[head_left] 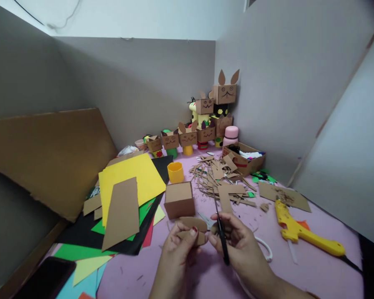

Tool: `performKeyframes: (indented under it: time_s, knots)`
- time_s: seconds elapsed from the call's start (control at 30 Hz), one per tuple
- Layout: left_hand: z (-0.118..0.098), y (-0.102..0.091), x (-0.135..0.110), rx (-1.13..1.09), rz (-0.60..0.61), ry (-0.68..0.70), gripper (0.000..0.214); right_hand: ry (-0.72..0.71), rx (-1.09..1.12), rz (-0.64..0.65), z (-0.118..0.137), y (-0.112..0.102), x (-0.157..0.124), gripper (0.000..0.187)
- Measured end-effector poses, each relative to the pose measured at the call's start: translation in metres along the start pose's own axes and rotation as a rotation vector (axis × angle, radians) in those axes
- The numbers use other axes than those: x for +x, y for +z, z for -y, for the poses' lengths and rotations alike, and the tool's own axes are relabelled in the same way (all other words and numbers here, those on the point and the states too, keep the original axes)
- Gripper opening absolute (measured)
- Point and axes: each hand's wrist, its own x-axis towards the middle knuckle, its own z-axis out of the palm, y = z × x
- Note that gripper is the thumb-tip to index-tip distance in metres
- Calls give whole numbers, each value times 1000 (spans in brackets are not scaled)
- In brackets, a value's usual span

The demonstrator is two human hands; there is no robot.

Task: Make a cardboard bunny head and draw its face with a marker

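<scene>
Partway through, by the look of it: low in the centre of the frame, a rounded cardboard piece (193, 225) pinched between the thumb and curled fingers of the left hand (178, 247), and just beside it the scissors (222, 243) gripped in the right hand (238, 245), fingers closed round them, blades apart at the piece's edge. Just above, a plain cardboard box (179, 200) with no ears or face yet, next to a yellow cup (175, 172). Finished, seemingly: a row and stack of box figures (188, 138) with ears and drawn faces, up in the far corner. Plenty of cutting already behind, judging by the heap of cardboard scraps (226, 185) right of centre. Underneath it all, a pink table top (314, 270), with coloured paper sheets (137, 176) fanned at left, a yellow glue gun (299, 232) at right, and an open tray box (247, 161) beyond the scraps. Against the grey walls (143, 83), a large cardboard sheet (50, 153) leaning at left.
</scene>
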Motion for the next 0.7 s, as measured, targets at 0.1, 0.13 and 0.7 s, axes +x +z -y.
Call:
performKeyframes:
  time_s: [0.1, 0.13, 0.7]
  knots:
    - [-8, -2, 0, 87, 81, -1, 27, -6, -10, -37, 1, -3, 3, 45]
    - [-11, -2, 0, 103, 104, 13, 27, -3, -16, -39, 1, -5, 4, 45]
    - [-21, -12, 6, 144, 102, 125, 15, 80, -86, -8, 2, -7, 8, 47]
